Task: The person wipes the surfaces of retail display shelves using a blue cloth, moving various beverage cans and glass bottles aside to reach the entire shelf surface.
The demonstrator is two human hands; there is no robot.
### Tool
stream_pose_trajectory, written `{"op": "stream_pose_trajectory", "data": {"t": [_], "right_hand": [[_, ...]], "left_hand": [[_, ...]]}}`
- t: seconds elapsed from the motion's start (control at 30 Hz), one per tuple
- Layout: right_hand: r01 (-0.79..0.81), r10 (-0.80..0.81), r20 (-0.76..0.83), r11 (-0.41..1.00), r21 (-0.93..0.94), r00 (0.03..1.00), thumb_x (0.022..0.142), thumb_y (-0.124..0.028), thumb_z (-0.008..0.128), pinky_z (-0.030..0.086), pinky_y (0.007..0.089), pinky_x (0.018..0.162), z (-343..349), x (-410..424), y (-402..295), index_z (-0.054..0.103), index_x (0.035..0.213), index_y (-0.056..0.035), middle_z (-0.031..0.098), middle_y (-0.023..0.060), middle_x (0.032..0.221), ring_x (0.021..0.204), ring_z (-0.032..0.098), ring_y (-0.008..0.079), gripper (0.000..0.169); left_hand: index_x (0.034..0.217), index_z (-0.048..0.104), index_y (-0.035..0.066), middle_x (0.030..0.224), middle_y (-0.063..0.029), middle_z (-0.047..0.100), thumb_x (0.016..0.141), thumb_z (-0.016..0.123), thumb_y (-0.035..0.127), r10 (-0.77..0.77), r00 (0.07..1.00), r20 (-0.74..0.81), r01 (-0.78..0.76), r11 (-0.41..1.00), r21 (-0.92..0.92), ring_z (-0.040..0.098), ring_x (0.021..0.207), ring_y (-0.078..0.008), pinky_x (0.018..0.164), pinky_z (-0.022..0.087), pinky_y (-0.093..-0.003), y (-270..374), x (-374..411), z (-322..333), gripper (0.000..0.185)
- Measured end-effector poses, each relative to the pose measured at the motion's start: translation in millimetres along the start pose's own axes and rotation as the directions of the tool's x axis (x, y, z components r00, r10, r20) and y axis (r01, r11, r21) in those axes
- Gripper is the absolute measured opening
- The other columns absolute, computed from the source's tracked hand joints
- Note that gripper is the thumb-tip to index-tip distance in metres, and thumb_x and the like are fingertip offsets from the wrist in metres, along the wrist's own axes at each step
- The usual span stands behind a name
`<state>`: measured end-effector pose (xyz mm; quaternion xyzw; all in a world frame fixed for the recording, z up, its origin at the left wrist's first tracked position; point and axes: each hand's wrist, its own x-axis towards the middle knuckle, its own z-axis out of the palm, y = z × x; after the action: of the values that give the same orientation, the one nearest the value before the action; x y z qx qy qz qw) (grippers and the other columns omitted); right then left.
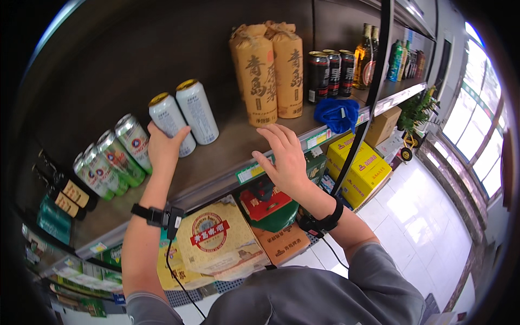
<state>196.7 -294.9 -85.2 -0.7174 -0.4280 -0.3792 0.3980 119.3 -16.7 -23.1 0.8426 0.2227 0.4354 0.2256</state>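
Note:
My left hand grips the lower part of a white can with a gold lid, which stands on the dark shelf. A second white can stands close on its right. My right hand holds nothing; its fingers are apart over the shelf's front edge, just below the paper-wrapped bottles. Left of my left hand, a row of green and silver beer cans stands on the same shelf. A crumpled blue cloth hangs over the shelf edge, to the right of my right hand.
Black cans and amber bottles stand at the right, beside a black upright post. Dark bottles are at the far left. Below the shelf are a beige carton, a green and red box and yellow boxes.

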Motion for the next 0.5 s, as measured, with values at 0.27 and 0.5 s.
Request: {"op": "stream_pose_trajectory", "data": {"t": [0.27, 0.5], "right_hand": [[-0.166, 0.057, -0.267, 0.898, -0.407, 0.962, 0.080, -0.025, 0.072, 0.037, 0.0452, 0.102, -35, 33, 72, 0.056, 0.123, -0.0057, 0.056, 0.0114, 0.127, 0.121, 0.048, 0.0335, 0.050], [-0.232, 0.302, -0.013, 0.704, -0.672, 0.953, 0.081, -0.048, 0.066, 0.044, 0.0422, 0.093, -62, 19, 147, 0.073, 0.100, -0.0131, 0.067, 0.0078, 0.102, 0.106, 0.057, 0.0294, 0.040]], "left_hand": [[0.144, 0.028, -0.007, 0.131, -0.0291, 0.054, 0.075, 0.081, 0.039, 0.041, 0.999, -0.002, -0.041, 0.999, -0.004, 0.055, 0.122, -0.0371, 0.102, 0.043, -0.0393, -9, -2, -11, 0.098], [0.143, 0.038, 0.001, 0.133, -0.0232, 0.054, 0.083, 0.074, 0.024, 0.286, 0.958, 0.001, -0.281, 0.940, -0.194, 0.053, 0.124, -0.0338, 0.104, 0.041, -0.0398, 22, -68, -50, 0.074]]}}
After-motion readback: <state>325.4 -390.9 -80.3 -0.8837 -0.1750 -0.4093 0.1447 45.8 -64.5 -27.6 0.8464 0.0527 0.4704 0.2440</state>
